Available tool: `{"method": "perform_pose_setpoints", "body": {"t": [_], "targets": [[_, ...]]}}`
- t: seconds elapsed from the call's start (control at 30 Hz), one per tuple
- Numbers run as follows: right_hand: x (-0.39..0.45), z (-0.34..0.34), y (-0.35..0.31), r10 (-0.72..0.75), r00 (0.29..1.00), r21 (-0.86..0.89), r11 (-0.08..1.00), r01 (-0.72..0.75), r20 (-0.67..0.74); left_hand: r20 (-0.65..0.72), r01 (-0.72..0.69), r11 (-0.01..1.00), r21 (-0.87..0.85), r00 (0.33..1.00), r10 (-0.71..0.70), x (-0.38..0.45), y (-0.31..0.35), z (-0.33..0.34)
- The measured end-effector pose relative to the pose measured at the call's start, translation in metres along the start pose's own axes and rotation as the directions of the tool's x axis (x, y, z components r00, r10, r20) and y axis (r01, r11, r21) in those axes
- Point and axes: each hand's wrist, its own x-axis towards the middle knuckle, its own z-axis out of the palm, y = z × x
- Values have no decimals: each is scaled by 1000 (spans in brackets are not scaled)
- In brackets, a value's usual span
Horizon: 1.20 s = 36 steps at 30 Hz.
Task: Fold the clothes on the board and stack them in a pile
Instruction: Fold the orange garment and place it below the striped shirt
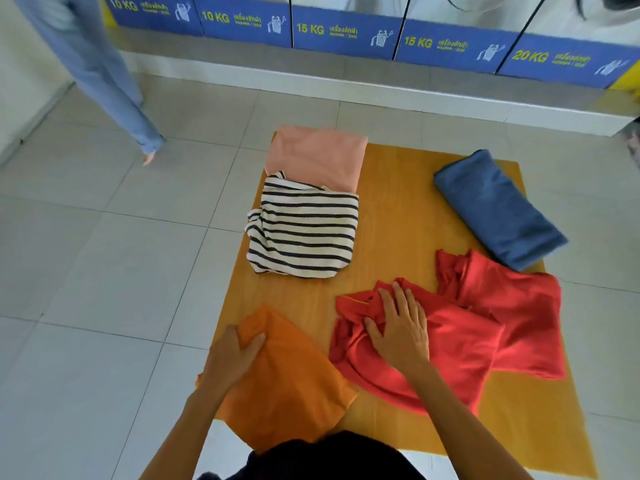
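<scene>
- Two hands work at the near end of the board (398,202) in the head view, both forearms reaching in from the bottom edge.
- Left hand (235,358): fingers and thumb clenched around a bunched fold of the orange garment (294,386), wrist angled inward.
- Right hand (398,327): released, palm down, fingers spread flat on the red garment (467,327); it presses the cloth and grips nothing.
- Orange garment: partly gathered, lying over the board's near left corner, its lower part overhanging the edge.
- Red garment: unfolded and creased, spread across the near right part of the board, touching the orange garment along its left side.
- Striped garment (304,230): folded, at the left of the board, its left edge hanging slightly over the side.
- Pink garment (318,154): folded, at the far left corner, its near edge under the striped garment.
- Blue garment (495,209): folded, set diagonally along the right edge, its near end just beside the red garment.
- Bare board shows down the middle, between the left items and the blue garment.
- Tiled floor (104,271) surrounds the board; a standing person's trouser leg (104,81) is at far left, well apart.
</scene>
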Motion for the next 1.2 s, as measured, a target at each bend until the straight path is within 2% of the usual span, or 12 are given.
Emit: {"method": "perform_pose_setpoints", "body": {"t": [0.2,0.27,0.37,0.4,0.47,0.53,0.6,0.67,0.77,0.93,1.1,1.2], "targets": [[-13,-9,11,-33,995,35,999,30,96,97,79,965,-251,994,-56,-23,-42,-14],[-17,-22,-2,2,993,164,986,-21,118,67,42,950,-308,998,-22,-36,-45,-18],[-41,-39,-31,2,1000,430,903,-1,-2,0,5,933,-359,1000,-5,-44,-46,-18],[-51,-41,-38,5,998,475,880,-31,55,-15,5,926,-377,1000,-11,-44,-45,-18],[-68,-30,-50,-23,951,397,912,-106,308,-33,8,913,-409,999,-23,-42,-42,-18],[-85,-15,-61,-57,828,323,934,-153,557,-31,26,903,-430,999,-43,-37,-36,-18],[-96,-2,-74,-93,748,451,844,-292,657,-15,39,893,-449,999,-51,-27,-28,-21],[-102,0,-87,-91,762,598,682,-422,641,11,57,875,-482,998,-59,-15,-16,-26],[-85,-11,-102,6,847,695,568,-440,531,-22,33,855,-517,998,-51,0,6,-38],[-35,-40,-116,143,941,737,589,-331,308,-71,-17,806,-592,997,-31,26,36,-52],[-15,-19,-104,217,930,533,770,-350,297,-26,10,906,-423,999,-23,41,29,-38],[-14,-13,-102,216,927,519,778,-354,308,-34,-1,922,-387,999,-13,49,24,-37]]}}
